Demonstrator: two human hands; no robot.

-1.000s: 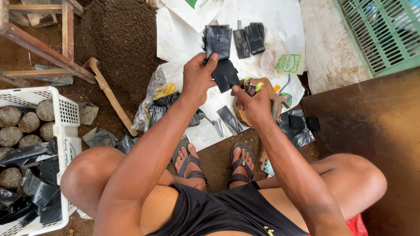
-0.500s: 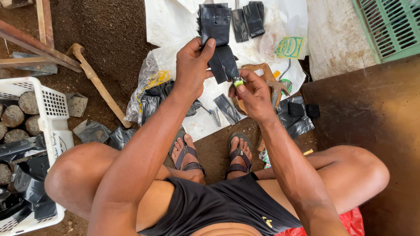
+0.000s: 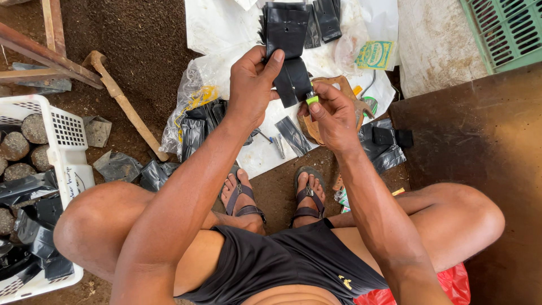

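Left hand (image 3: 252,85) fingers pinch a black plastic bag (image 3: 291,82); right hand (image 3: 333,116) fingers grip a small green-tipped tool (image 3: 311,99) against it.

We sit over bare ground of dark brown soil (image 3: 141,45), loose and crumbly, in even daylight without hard shadows. A white sheet (image 3: 226,34) is spread on the soil ahead of us, its edges creased and its near edge lying between our feet and the dirt. At the upper left corner we see weathered wooden beams (image 3: 45,62) crossing each other, and a wooden handle (image 3: 124,107) lies slanted on the soil. A pale stained slab (image 3: 435,45) sits beyond the sheet's right edge, with a green slatted grate (image 3: 502,28) in the upper right corner. A dark brown board (image 3: 480,141) covers the right side.
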